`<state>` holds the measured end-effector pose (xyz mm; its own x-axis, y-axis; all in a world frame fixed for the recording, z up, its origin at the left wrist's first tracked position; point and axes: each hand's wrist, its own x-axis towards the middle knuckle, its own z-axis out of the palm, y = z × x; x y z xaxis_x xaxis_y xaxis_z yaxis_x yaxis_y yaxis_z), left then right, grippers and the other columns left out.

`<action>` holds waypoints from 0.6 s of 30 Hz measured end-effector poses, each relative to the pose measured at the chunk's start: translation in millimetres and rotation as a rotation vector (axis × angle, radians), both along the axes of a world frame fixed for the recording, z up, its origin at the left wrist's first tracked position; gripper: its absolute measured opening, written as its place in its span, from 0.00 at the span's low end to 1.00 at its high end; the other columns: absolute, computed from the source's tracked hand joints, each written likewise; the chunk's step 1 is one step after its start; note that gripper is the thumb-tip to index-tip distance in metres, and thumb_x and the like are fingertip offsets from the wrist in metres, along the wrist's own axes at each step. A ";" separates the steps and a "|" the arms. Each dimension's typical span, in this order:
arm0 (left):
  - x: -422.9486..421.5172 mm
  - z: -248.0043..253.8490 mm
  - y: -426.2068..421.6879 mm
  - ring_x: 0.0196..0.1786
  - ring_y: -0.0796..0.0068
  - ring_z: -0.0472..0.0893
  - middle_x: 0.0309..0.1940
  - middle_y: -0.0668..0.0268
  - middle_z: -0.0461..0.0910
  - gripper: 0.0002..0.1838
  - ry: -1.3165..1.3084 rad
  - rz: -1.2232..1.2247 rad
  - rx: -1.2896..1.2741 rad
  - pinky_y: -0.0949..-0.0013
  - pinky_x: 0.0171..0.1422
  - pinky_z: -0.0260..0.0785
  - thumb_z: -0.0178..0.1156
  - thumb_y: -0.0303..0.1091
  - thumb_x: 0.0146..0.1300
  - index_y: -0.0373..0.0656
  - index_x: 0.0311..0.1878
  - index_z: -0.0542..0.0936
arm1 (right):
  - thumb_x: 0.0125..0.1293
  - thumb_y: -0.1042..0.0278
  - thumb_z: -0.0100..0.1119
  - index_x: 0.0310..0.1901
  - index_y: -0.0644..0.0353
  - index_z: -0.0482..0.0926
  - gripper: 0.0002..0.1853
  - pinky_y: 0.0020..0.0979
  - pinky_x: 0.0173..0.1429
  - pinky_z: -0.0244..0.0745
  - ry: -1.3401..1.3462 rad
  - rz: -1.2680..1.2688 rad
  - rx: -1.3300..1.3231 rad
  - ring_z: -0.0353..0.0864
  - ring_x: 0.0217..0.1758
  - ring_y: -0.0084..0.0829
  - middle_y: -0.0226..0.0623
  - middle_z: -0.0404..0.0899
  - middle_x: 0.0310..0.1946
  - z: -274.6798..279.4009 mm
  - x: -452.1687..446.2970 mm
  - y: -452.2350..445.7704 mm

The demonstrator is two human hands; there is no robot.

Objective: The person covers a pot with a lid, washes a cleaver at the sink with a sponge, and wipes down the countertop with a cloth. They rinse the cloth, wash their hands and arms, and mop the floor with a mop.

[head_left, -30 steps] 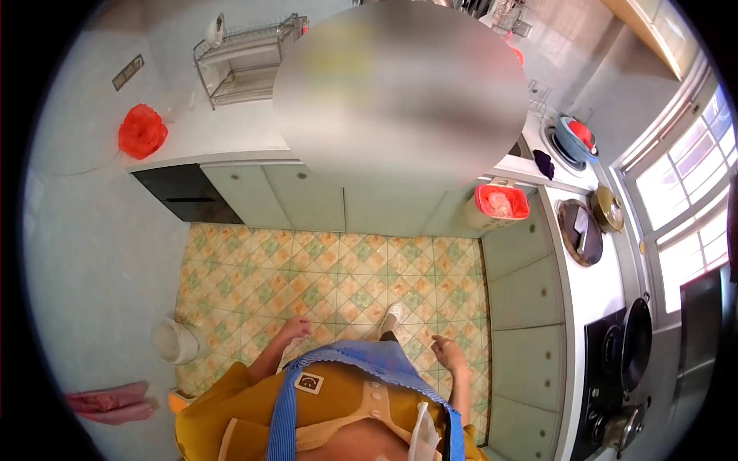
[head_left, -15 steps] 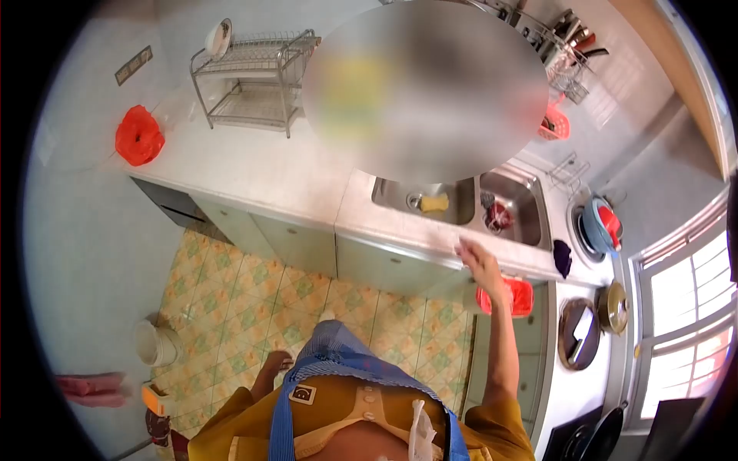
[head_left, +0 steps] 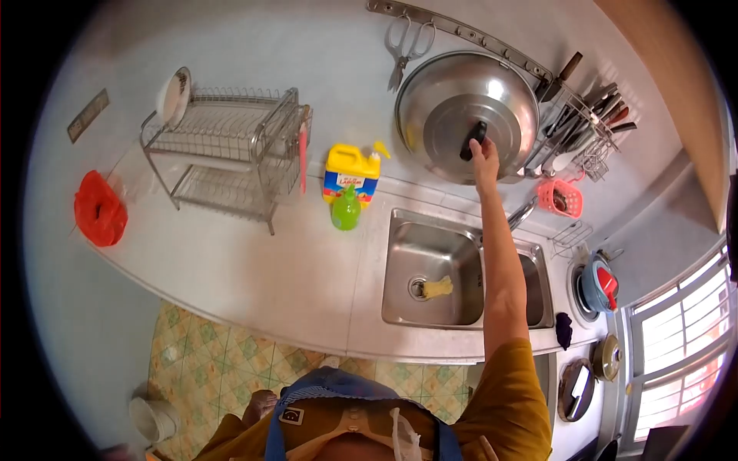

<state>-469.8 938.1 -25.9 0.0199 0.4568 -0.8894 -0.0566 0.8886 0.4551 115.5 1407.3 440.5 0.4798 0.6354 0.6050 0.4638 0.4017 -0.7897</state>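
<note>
My right hand (head_left: 486,163) reaches over the sink to a large round metal pot lid (head_left: 430,100) against the wall. Its fingers are closed at the lid's black knob. The forearm crosses the double sink (head_left: 396,269) and hides part of the right basin. What seems to be my left hand (head_left: 261,402) hangs low at my side, above the tiled floor; its fingers do not show clearly. Above the lid, scissors (head_left: 401,58) hang from a hook rail (head_left: 461,32). A yellow cloth or sponge (head_left: 438,287) lies near the left basin's drain.
Left along the counter stand a yellow jug (head_left: 338,160), a green pump bottle (head_left: 346,211), a wire dish rack (head_left: 223,142) and a red plastic bag (head_left: 100,211). Right of the lid hang a utensil rack (head_left: 588,115) and a pink basket (head_left: 560,198). A tap (head_left: 523,213) rises behind the sink.
My right hand has moved from the counter's front edge forward and up to the lid's knob. My view has shifted closer to the counter, and the wall area blurred before is now visible.
</note>
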 end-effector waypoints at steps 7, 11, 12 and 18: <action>-18.9 -6.1 52.7 0.33 0.74 0.77 0.30 0.67 0.76 0.10 -0.010 -0.074 -0.020 0.72 0.34 0.68 0.56 0.37 0.56 0.42 0.37 0.75 | 0.65 0.63 0.51 0.36 0.66 0.70 0.12 0.19 0.24 0.62 0.105 0.011 0.253 0.66 0.22 0.16 0.28 0.69 0.19 22.5 -46.8 -14.7; -20.4 -4.4 71.1 0.32 0.75 0.76 0.29 0.67 0.76 0.09 -0.014 -0.111 -0.029 0.72 0.34 0.68 0.56 0.37 0.56 0.42 0.36 0.75 | 0.64 0.63 0.51 0.35 0.67 0.70 0.12 0.20 0.24 0.62 0.128 -0.003 0.231 0.64 0.20 0.17 0.28 0.68 0.18 59.7 -66.4 -41.3; -20.6 -2.9 75.9 0.32 0.75 0.76 0.29 0.67 0.75 0.09 -0.012 -0.118 -0.028 0.72 0.34 0.68 0.56 0.37 0.56 0.42 0.36 0.75 | 0.64 0.63 0.51 0.35 0.67 0.70 0.12 0.20 0.24 0.62 0.130 -0.014 0.233 0.64 0.20 0.17 0.28 0.68 0.18 66.6 -66.3 -43.2; -24.0 -9.0 92.9 0.31 0.75 0.75 0.29 0.68 0.75 0.09 -0.015 -0.150 -0.038 0.72 0.34 0.68 0.55 0.37 0.57 0.42 0.35 0.75 | 0.61 0.63 0.53 0.29 0.68 0.74 0.13 0.25 0.28 0.66 -0.226 -0.314 0.200 0.70 0.22 0.21 0.34 0.73 0.17 133.9 -62.7 -72.2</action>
